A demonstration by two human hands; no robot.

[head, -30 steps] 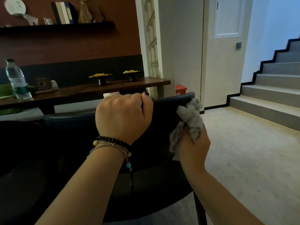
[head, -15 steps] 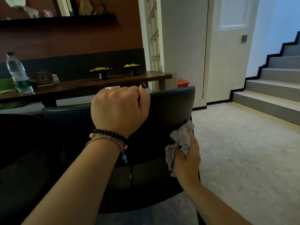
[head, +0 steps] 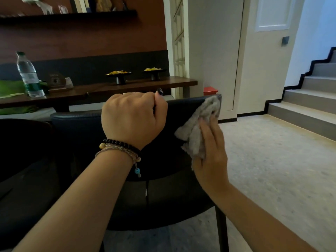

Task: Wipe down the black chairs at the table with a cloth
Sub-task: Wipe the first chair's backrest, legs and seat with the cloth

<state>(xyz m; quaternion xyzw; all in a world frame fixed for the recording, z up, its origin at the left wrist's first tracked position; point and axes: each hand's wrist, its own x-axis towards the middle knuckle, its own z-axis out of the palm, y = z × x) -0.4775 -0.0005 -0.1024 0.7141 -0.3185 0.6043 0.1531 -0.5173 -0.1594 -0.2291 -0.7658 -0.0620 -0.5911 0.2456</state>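
Your left hand (head: 133,118) is clenched over the top edge of the black chair (head: 183,110), fingers curled round the backrest rim, thumb with a dark-painted nail pointing up against it. On that wrist sit a string of dark beads and a braided cord with a small blue bead hanging from it (head: 120,149). Your right hand (head: 211,151) holds the grey cloth (head: 199,128) flat against the back face of the backrest, near its upper right corner; the fingers lie fairly straight along the cloth and press it to the chair, and the cloth's top reaches up to the corner of the rim while its lower part bunches under your palm. The chair stands right in front of you, its back toward you, one dark leg (head: 221,231) visible at the lower right on the pale floor. A second dark chair (head: 23,148) is just beside it on the left, mostly in shadow. Beyond the chairs runs the wooden table (head: 127,86), and on it stand a water bottle (head: 29,75) at the left, a small round wooden piece near it, and two dark footed dishes (head: 119,75) holding yellow food. A dark shelf (head: 72,15) hangs on the brown wall above. Grey stairs (head: 309,99) with black edging rise at the right, and a red box (head: 210,90) sits on the floor by the wall behind the chair's corner.
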